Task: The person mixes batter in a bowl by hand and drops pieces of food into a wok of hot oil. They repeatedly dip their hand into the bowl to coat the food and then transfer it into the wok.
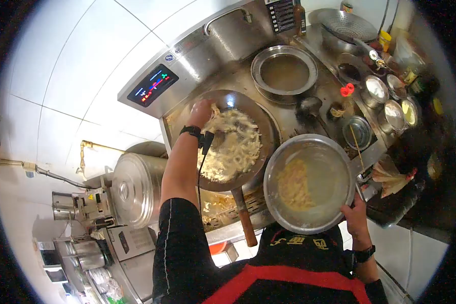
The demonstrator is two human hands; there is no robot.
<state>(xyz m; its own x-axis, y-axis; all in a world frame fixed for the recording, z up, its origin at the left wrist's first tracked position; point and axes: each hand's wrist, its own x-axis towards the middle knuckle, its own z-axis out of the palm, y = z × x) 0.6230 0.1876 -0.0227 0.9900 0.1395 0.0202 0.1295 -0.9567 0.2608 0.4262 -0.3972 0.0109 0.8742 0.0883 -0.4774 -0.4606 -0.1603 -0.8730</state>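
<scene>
My left hand is over the far left side of a wok. Its fingers are curled, and a pale battered strip shows at the fingertips. Many battered pieces float in bubbling oil in the wok, whose wooden handle points toward me. My right hand grips the near right rim of a wide metal bowl, held close to my body beside the wok. A clump of battered food pieces lies on the left inside of this bowl.
Behind the bowl are a metal basin of brownish liquid and a dark ladle. Seasoning containers and a strainer stand at right. A faucet and lit control panel are at the back. A large lidded pot stands left.
</scene>
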